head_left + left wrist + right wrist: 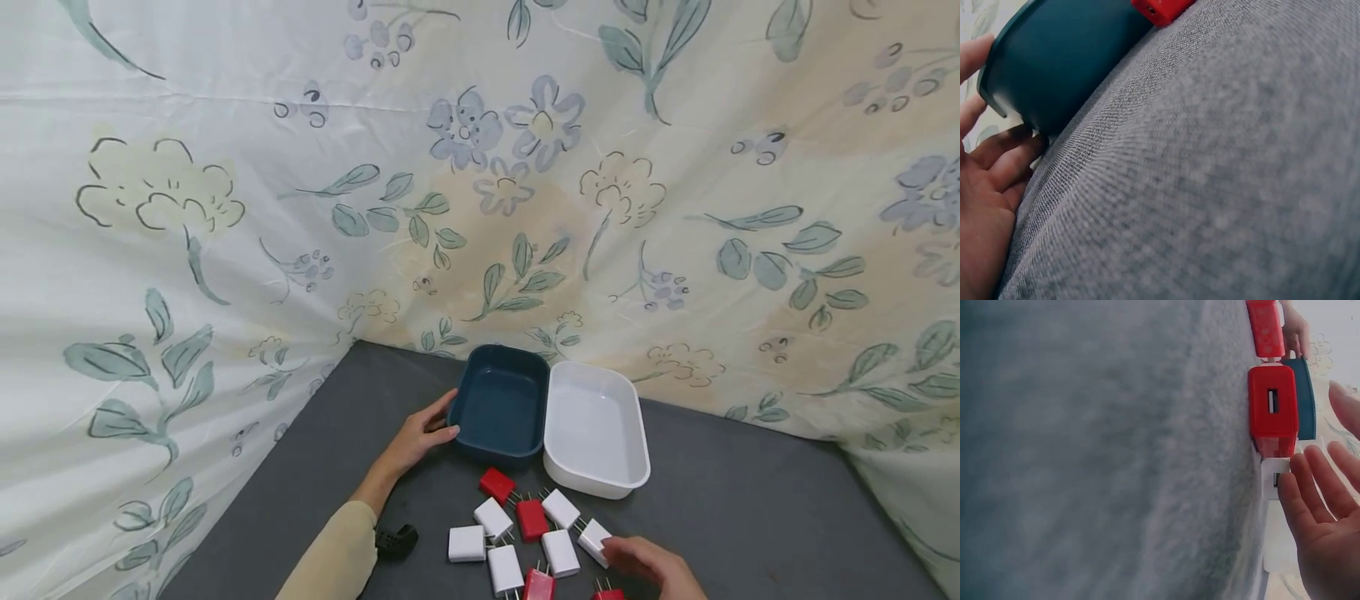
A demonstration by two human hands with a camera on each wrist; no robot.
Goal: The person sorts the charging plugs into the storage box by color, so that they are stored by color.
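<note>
My left hand [416, 437] rests against the left side of a dark blue bin [501, 457], its fingers loosely bent. In the left wrist view, fingertips of that hand [988, 219] touch the bin's rim and outer wall. My right hand [651, 565] reaches in at the bottom right, fingertips right by a white USB wall charger [594, 540]. Seen from the right wrist, the right hand [1329, 525] has extended fingers and grips nothing. Close to it are a red USB charger [1272, 403] and a white one [1272, 481].
A white bin [596, 483] stands beside the blue one. Several white chargers [467, 543] and red chargers [532, 520] lie scattered in front on the dark grey cloth [735, 500]. Floral fabric [525, 250] hangs behind and at the left.
</note>
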